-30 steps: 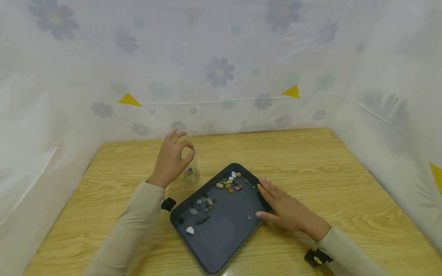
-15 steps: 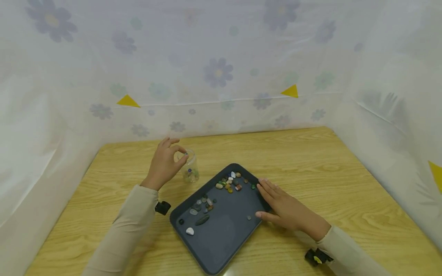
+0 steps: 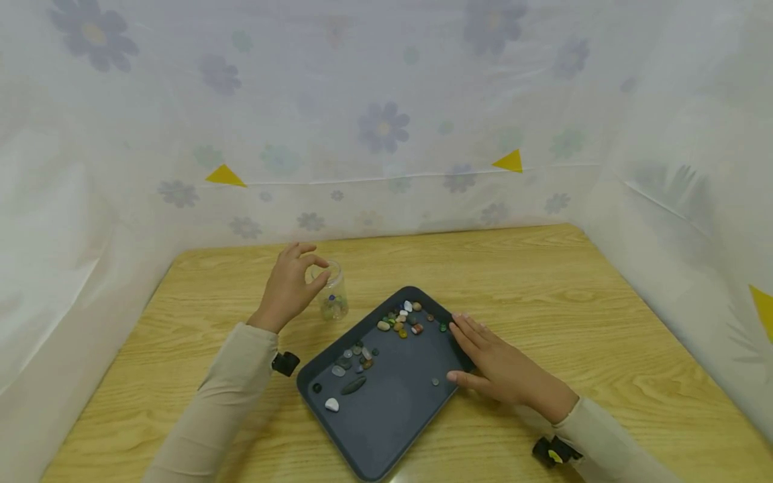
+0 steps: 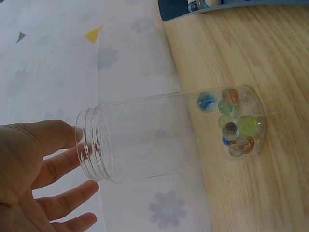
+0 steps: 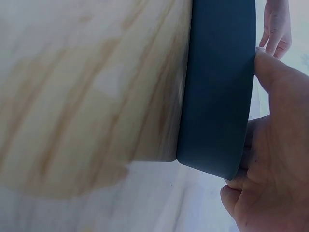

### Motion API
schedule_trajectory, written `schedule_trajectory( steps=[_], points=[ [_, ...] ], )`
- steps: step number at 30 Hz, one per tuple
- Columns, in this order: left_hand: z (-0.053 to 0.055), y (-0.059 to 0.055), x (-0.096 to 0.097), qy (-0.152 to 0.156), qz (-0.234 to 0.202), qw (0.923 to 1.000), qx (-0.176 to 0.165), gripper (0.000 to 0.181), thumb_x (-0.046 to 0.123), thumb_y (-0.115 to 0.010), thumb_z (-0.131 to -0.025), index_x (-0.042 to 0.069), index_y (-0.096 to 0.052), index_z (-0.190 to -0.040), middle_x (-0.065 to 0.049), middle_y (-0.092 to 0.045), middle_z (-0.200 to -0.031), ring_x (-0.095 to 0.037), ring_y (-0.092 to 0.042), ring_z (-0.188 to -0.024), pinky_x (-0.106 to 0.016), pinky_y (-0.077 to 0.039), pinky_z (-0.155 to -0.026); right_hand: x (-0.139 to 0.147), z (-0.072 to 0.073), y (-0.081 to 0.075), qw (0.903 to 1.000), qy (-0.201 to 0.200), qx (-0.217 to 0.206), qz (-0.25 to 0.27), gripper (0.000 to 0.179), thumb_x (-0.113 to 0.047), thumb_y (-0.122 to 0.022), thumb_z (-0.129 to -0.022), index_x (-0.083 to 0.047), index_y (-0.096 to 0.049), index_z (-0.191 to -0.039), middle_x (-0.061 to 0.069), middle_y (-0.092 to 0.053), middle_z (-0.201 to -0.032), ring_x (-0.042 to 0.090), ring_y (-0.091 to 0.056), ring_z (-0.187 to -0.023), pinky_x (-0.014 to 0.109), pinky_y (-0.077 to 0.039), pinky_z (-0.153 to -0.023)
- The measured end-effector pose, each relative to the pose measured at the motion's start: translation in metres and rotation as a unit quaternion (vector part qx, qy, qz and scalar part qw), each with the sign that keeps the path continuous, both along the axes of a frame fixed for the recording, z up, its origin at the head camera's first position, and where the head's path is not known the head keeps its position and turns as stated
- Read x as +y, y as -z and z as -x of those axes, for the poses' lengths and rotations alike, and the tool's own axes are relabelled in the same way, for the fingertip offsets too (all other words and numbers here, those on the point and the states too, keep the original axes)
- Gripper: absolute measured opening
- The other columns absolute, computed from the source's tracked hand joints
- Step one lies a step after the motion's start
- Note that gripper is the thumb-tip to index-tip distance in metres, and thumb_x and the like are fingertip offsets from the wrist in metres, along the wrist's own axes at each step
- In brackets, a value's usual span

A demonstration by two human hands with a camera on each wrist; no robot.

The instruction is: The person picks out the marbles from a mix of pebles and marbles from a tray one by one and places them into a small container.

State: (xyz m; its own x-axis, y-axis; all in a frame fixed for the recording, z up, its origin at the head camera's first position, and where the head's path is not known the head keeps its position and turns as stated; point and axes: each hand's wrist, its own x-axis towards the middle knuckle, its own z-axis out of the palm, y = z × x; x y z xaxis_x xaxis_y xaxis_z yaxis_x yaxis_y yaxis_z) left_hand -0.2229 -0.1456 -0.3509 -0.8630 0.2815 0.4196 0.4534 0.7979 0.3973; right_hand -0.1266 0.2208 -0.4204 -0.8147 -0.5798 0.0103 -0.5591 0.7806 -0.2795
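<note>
My left hand (image 3: 285,290) is at the mouth of a clear jar (image 3: 338,285), thumb and forefinger parted with nothing between them. In the left wrist view, a blue marble (image 4: 206,102) is inside the jar, a little above several green, orange and yellow marbles (image 4: 246,125) gathered at its bottom. My right hand (image 3: 507,376) rests on the right rim of a dark tray (image 3: 398,422), fingers straight. The right wrist view has the thumb (image 5: 270,70) at the rim; the other fingers are partly hidden behind the tray's wall.
Small stones and glass pieces lie in the tray: one cluster (image 3: 402,318) towards its far corner, another (image 3: 356,359) along its left side, and a white stone (image 3: 332,404) nearby. Flowered white sheeting (image 3: 386,127) surrounds the wooden table (image 3: 513,275) at the back and sides.
My left hand has moved slightly left and down to the jar's mouth. Its thumb and forefinger have parted, letting go of a blue marble. The right hand and tray have stayed put.
</note>
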Motion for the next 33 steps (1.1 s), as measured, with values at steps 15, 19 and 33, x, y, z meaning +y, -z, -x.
schedule_trajectory(
  steps=[15,19,33],
  points=[
    [-0.001,0.000,-0.001,-0.001,0.001,0.9999,-0.012,0.020,0.018,-0.067,-0.091,0.001,-0.071,-0.100,-0.023,-0.053,-0.132,-0.044,-0.036,-0.132,-0.059,-0.029,-0.109,0.000,0.000,0.000,1.0000,-0.003,0.003,0.001,0.084,-0.059,-0.045,-0.094,-0.001,-0.023,-0.151,0.017,-0.014,-0.159,0.033,-0.014,-0.146,0.050,-0.021,-0.116],
    [-0.002,-0.001,0.000,-0.003,0.003,0.9999,-0.016,0.020,0.019,-0.066,-0.091,0.002,-0.072,-0.101,-0.023,-0.053,-0.133,-0.043,-0.036,-0.132,-0.058,-0.029,-0.110,0.000,0.000,0.000,1.0000,-0.002,0.001,-0.003,0.084,-0.059,-0.045,-0.094,-0.001,-0.023,-0.151,0.017,-0.014,-0.159,0.034,-0.013,-0.146,0.050,-0.021,-0.116],
    [0.000,-0.007,0.013,0.026,-0.011,0.9996,0.007,0.018,0.016,-0.068,-0.090,0.003,-0.071,-0.102,-0.021,-0.052,-0.134,-0.042,-0.032,-0.135,-0.056,-0.026,-0.112,0.000,0.001,-0.002,1.0000,-0.005,-0.006,-0.002,0.084,-0.058,-0.045,-0.095,-0.001,-0.023,-0.151,0.017,-0.013,-0.159,0.034,-0.012,-0.146,0.050,-0.019,-0.116]
  ],
)
